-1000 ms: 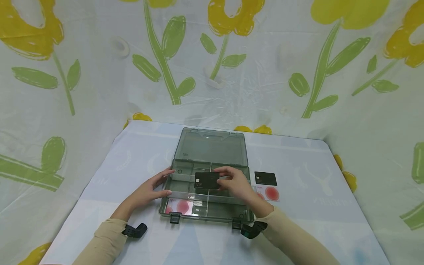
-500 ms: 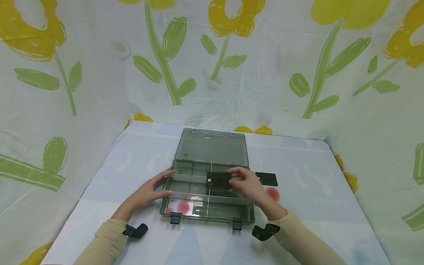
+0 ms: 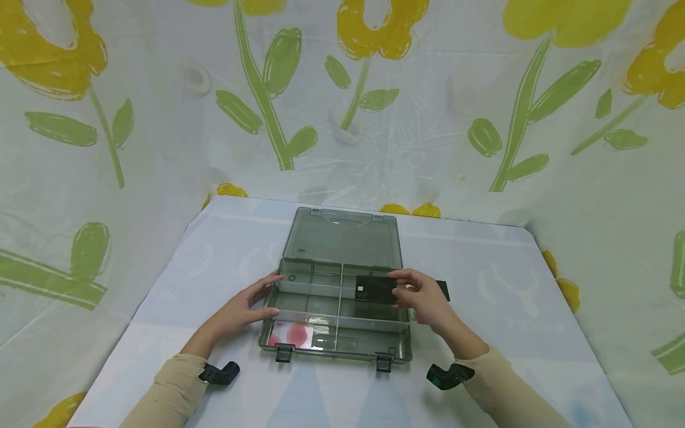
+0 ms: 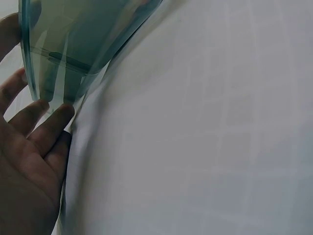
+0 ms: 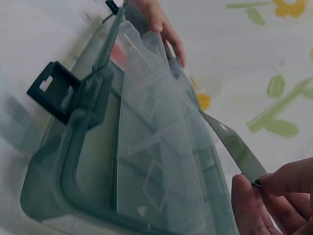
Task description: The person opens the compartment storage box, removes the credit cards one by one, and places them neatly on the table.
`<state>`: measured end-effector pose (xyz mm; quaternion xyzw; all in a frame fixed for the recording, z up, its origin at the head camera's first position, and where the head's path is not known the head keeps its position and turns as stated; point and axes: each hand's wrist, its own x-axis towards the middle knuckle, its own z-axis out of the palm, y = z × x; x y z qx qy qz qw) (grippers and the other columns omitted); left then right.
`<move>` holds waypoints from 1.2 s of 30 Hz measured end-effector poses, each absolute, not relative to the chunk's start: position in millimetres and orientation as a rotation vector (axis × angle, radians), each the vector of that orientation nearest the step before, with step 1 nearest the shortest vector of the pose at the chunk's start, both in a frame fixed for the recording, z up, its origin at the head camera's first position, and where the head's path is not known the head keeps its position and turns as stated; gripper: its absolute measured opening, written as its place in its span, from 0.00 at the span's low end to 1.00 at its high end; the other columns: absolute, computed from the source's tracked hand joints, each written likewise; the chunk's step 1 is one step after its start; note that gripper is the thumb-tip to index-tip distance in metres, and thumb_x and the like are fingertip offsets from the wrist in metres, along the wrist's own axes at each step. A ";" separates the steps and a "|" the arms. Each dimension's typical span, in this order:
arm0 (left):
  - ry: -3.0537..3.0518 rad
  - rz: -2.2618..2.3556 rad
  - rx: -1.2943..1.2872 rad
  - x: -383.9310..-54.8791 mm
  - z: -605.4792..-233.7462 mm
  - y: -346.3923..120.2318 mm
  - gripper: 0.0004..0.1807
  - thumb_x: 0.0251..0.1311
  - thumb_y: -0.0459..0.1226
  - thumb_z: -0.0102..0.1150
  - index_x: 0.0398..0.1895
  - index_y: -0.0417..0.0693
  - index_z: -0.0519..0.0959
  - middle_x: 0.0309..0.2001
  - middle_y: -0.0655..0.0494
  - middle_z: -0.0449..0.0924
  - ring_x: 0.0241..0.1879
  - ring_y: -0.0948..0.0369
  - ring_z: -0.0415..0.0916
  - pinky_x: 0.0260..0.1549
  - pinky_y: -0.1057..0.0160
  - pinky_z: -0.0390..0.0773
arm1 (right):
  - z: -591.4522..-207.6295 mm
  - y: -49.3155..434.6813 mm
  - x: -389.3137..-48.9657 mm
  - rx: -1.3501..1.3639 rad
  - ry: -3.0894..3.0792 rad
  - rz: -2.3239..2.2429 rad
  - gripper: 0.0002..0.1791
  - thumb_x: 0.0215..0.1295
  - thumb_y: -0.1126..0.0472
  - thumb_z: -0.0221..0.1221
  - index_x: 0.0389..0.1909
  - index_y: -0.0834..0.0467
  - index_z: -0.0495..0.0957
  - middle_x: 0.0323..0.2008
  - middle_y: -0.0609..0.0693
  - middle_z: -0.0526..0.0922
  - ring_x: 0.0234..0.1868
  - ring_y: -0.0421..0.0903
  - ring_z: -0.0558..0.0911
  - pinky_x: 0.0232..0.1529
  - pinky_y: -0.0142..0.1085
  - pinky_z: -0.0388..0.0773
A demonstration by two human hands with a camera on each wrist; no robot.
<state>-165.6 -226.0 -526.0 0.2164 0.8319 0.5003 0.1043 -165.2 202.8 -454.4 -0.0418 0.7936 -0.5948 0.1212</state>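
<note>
My right hand pinches a black VIP card by its right edge, over the right side of a grey see-through organizer box. The right wrist view shows this card edge-on between thumb and fingers, above the box rim. My left hand holds the box's left wall; in the left wrist view the fingertips press its outside. A white card with red circles lies in the front left compartment. Another black card lies on the table, mostly hidden behind my right hand.
The box lid lies open toward the back. Clear dividers part the box, and two latches hang at its front. A sliver of a red card shows beside the right wall. A flower-print curtain surrounds the table.
My right hand has carried the black VIP card rightward across the box, covering more of the cards on the table. The left hand has kept its place on the box.
</note>
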 end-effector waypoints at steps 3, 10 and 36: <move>2.454 1.472 0.639 -165.7 -526.0 -226.1 0.40 0.65 0.42 0.68 0.78 0.56 0.62 0.80 0.42 0.48 0.74 0.35 0.55 0.71 0.37 0.57 | -454.4 212.2 -164.9 -0.125 2.334 -1.747 0.21 0.70 0.69 0.60 0.63 0.65 0.75 0.52 0.65 0.78 0.41 0.55 0.87 0.44 0.50 0.88; 2.457 1.474 0.634 -165.2 -523.9 -226.1 0.40 0.65 0.43 0.68 0.78 0.56 0.62 0.81 0.42 0.48 0.74 0.35 0.55 0.71 0.38 0.57 | -454.0 230.9 -165.0 -0.077 2.363 -1.777 0.20 0.69 0.71 0.59 0.61 0.66 0.76 0.51 0.67 0.79 0.47 0.54 0.85 0.41 0.39 0.88; 2.446 1.477 0.625 -164.5 -524.8 -225.1 0.40 0.65 0.43 0.68 0.78 0.56 0.61 0.81 0.42 0.48 0.75 0.36 0.54 0.71 0.36 0.57 | -461.0 297.6 -168.4 0.187 2.495 -1.674 0.23 0.76 0.64 0.53 0.69 0.65 0.70 0.62 0.67 0.74 0.52 0.52 0.81 0.48 0.35 0.86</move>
